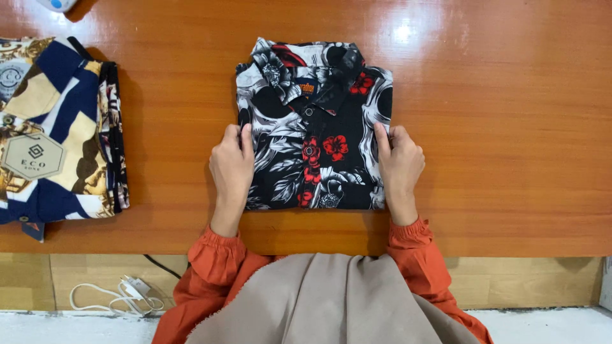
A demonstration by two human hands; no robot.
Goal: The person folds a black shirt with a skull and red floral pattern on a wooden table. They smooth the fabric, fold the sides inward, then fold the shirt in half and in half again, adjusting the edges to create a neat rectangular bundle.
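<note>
- A folded shirt is lying collar-up near the middle of a wooden table, its lower edge close to the table's near edge.
- The shirt is showing a black, white and grey leaf print with red flowers, and its collar and top button are facing upward.
- The left hand is resting along the shirt's left side, palm down, with the thumb lying on the fabric and the fingers curling at the fold's edge.
- The right hand is sitting against the shirt's right side in the same way, thumb on top, fingers wrapping the edge.
- Both hands are pressing against the fabric from opposite sides; whether the fingers are tucking under the fold I cannot tell.
- Orange sleeves are covering both wrists, and a beige cloth is hanging down between them.
- A second folded shirt, patterned in navy, cream and gold, is lying well apart at the table's left end, with a hexagonal paper tag on it.
- A white cable with a plug is lying on the floor below the table's near edge.
</note>
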